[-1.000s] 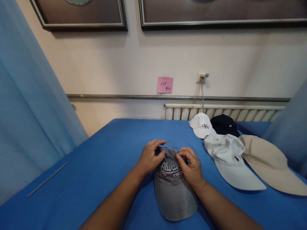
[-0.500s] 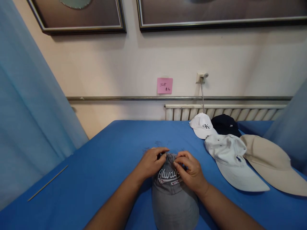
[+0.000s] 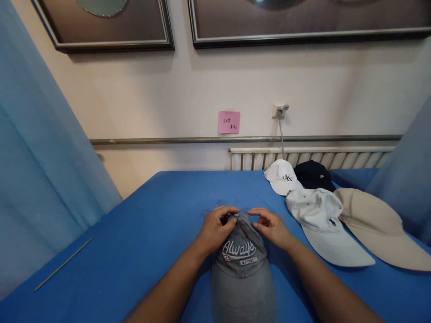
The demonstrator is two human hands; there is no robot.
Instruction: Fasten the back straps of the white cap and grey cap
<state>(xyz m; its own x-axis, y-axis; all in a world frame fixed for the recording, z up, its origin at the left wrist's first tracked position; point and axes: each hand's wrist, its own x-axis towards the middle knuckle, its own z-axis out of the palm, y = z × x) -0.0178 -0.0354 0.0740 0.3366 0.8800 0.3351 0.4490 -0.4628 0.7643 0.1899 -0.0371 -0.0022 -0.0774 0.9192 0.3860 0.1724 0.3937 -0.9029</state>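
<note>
A grey cap (image 3: 240, 269) with white "Always" lettering lies on the blue table (image 3: 151, 224), brim toward me. My left hand (image 3: 215, 229) rests on the left of its crown, fingers curled and pinching the top by the button. My right hand (image 3: 271, 226) sits at the right of the crown, fingers curled near the top, touching the fabric. Whether the right fingers grip the cloth is unclear.
To the right lie a white cap with a logo (image 3: 282, 176), a dark cap (image 3: 313, 174), a white cap (image 3: 325, 224) and a beige cap (image 3: 373, 226). A thin stick (image 3: 63, 263) lies at the left. Blue curtains (image 3: 40, 148) flank the table; a radiator (image 3: 303, 157) is behind.
The grey cap has slid toward me. My right hand moved off the lettering to the right side of the crown, so the word now shows whole. My left hand stays at the top.
</note>
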